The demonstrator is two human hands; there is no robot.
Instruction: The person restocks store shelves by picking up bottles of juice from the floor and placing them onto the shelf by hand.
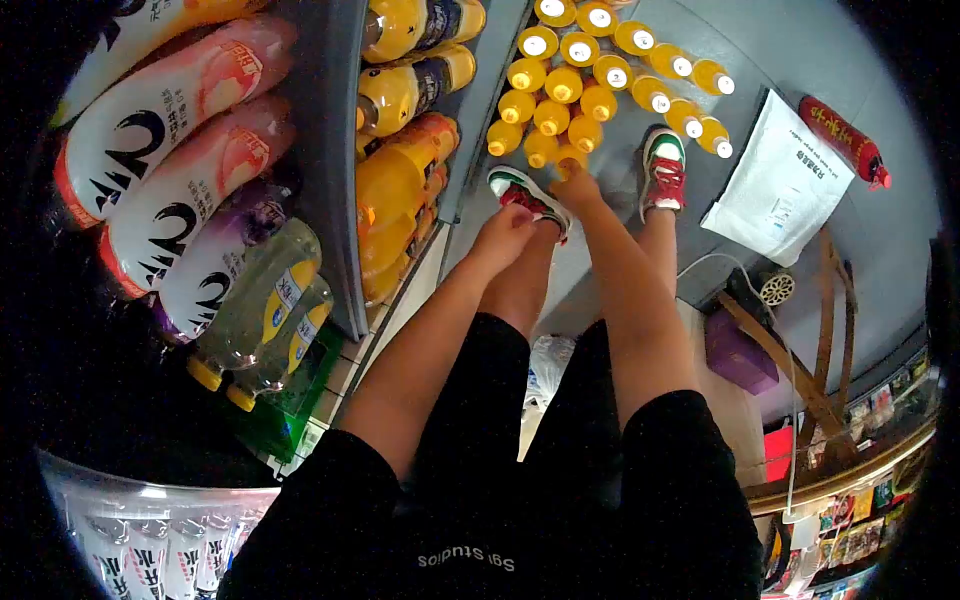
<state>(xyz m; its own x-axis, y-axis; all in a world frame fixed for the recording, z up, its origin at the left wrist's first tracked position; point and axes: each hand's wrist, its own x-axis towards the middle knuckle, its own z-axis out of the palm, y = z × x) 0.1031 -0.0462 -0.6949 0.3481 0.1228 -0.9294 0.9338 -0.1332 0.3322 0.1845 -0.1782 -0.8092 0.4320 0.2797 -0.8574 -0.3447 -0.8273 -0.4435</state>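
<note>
Orange-filled bottles (563, 85) stand grouped at upper centre of the frame; right hand (576, 186) grip is clamped on lowest bottle (570, 157). Left hand (506, 238) overlaps red-laced shoe (518, 190); its grip state cannot be told.

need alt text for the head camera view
The right hand is at the near edge of rows of orange-coloured bottles on a grey floor, the left hand by a red-laced shoe. Drink bottles line shelving at left; a white package lies at right.
</note>
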